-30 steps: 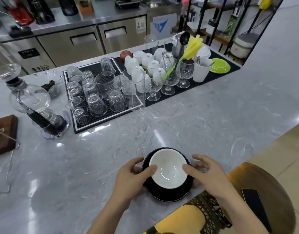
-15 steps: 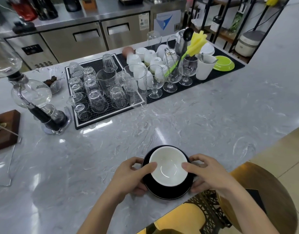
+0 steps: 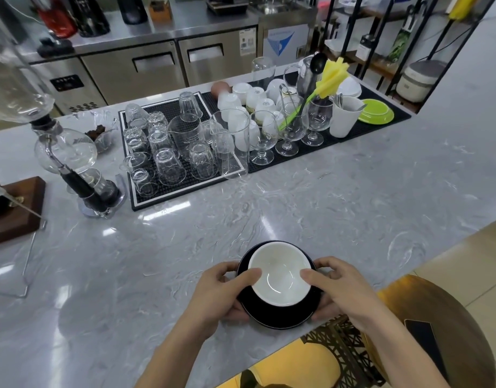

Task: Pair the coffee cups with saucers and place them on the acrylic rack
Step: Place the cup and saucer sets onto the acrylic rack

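Marble counter (image 3: 339,208): cup (image 3: 280,278) upright on saucer (image 3: 280,317).

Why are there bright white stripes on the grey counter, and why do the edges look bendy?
Head view: the stripes are glare from lights on the shiny counter; the wide lens bends the edges; the cup between the hands stays sharp.

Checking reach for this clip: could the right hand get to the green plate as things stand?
Probably not yet: the right hand holds the saucer, and the green plate lies far across the counter, though nothing blocks the way.
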The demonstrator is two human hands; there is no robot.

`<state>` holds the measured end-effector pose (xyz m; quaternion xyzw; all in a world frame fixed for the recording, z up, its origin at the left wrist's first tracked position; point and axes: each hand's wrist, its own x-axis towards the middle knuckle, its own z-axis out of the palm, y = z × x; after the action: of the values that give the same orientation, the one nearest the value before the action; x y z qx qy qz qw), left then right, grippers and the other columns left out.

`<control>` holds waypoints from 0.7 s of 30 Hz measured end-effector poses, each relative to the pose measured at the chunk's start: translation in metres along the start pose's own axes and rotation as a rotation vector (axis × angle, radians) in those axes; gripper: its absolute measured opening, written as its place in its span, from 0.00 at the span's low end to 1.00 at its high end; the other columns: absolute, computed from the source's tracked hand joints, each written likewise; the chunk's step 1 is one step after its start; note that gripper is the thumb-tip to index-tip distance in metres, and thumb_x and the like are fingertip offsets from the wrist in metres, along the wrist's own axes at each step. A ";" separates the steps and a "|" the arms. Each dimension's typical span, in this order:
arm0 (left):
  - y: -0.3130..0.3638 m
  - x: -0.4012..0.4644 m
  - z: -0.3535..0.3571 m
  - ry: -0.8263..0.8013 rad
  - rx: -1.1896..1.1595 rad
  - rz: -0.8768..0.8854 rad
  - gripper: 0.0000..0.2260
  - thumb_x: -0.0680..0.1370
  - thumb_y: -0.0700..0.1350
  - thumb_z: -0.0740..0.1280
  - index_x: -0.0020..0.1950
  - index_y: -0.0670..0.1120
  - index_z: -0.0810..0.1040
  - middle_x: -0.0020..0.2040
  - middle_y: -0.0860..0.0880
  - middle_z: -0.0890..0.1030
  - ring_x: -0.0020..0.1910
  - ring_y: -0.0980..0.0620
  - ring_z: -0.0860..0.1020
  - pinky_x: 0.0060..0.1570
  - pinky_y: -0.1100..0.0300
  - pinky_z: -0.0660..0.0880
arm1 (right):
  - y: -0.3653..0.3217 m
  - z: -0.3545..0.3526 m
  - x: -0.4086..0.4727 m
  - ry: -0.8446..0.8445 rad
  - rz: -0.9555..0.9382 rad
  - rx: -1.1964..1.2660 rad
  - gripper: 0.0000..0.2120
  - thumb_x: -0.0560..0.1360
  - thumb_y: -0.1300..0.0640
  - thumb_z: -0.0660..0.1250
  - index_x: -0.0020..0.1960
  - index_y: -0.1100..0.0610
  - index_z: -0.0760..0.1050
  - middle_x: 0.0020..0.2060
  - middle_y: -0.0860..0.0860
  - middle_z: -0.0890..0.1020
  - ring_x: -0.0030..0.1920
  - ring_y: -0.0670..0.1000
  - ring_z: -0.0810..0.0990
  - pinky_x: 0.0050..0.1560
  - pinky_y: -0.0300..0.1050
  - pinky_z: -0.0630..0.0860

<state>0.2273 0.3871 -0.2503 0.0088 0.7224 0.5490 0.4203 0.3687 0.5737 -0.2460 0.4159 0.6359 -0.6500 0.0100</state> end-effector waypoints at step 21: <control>-0.002 -0.055 -0.079 0.260 -0.185 0.149 0.14 0.72 0.46 0.77 0.57 0.46 0.85 0.51 0.29 0.79 0.24 0.50 0.77 0.32 0.53 0.82 | -0.055 0.084 -0.008 -0.170 -0.234 -0.062 0.11 0.70 0.56 0.76 0.52 0.54 0.81 0.32 0.58 0.75 0.29 0.58 0.82 0.31 0.56 0.83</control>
<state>0.2147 0.2979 -0.2158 -0.0475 0.7144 0.6392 0.2806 0.2999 0.5104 -0.2096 0.2817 0.6969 -0.6596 0.0008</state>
